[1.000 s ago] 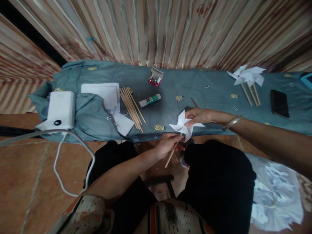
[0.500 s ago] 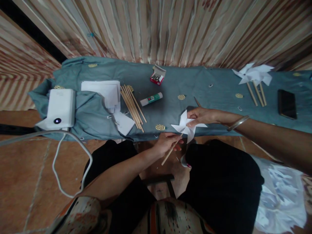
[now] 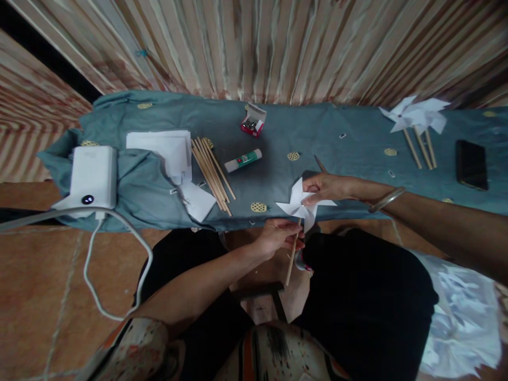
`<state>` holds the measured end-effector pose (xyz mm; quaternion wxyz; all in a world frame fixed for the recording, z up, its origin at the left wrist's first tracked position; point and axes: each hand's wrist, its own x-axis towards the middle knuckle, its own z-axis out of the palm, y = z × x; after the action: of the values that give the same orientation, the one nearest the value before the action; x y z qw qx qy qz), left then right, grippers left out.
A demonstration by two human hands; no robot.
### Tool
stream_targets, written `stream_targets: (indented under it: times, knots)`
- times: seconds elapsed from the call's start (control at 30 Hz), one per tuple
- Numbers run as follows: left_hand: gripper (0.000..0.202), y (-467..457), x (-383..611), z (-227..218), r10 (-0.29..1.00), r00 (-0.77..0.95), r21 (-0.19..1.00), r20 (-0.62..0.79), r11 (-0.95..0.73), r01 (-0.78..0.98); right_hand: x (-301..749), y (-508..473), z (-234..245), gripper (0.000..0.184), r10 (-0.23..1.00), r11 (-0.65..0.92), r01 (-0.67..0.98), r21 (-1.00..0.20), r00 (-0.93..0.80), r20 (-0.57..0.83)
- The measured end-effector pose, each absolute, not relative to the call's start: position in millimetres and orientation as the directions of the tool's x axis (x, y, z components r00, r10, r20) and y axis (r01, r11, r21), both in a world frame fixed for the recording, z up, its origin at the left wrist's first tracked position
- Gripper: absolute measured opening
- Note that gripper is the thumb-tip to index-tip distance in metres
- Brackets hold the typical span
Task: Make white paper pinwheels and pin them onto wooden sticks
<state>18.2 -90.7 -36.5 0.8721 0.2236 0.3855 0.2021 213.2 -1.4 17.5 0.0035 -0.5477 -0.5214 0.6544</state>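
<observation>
White power bank [image 3: 94, 172], cabled; paper sheets [image 3: 159, 142]; wooden sticks [image 3: 211, 177], loose; glue stick [image 3: 243, 160]; open red box [image 3: 251, 128]. Left hand [image 3: 278, 235]: grip closed around single stick [image 3: 291, 259], below white paper pinwheel [image 3: 297, 208] over near edge of worktop [image 3: 353, 153]. Right hand [image 3: 322, 188]: grip pinched on pinwheel. Farther right: more pinwheels [image 3: 416, 116], black phone [image 3: 471, 165].

Our left forearm [image 3: 212, 278] slants forward and inward, the left hand [image 3: 280, 234] curled in a closed grip; our right forearm [image 3: 434, 219] stretches inward, the right hand [image 3: 321, 189] pinching just beyond the left.
</observation>
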Motion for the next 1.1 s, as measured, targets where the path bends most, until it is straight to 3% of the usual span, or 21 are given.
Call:
stream_targets:
  times: [0.17, 0.33, 0.5, 0.8, 1.1]
  knots:
    - [0.023, -92, 20, -39, 0.53, 0.624, 0.552, -0.575, 0.814, -0.183, 216, 1, 13, 0.034, 0.56, -0.42, 0.604, -0.677, -0.414, -0.717]
    - [0.027, -90, 18, -35, 0.541, 0.618, 0.568, -0.57, 0.803, -0.179, 215, 0, 11, 0.03, 0.627, -0.415, 0.563, -0.715, -0.392, -0.673]
    - [0.027, -89, 15, -30, 0.545, 0.584, 0.567, -0.601, 0.806, -0.168, 216, 2, 12, 0.028, 0.669, -0.333, 0.627, -0.704, -0.369, -0.645]
    - [0.03, -86, 13, -25, 0.547, 0.586, 0.565, -0.597, 0.806, -0.176, 220, -2, 19, 0.038, 0.685, -0.332, 0.657, -0.677, -0.326, -0.652]
    - [0.027, -79, 14, -17, 0.584, 0.573, 0.585, -0.576, 0.783, -0.21, 223, -8, 37, 0.045, 0.767, -0.404, 0.505, -0.763, -0.268, -0.583]
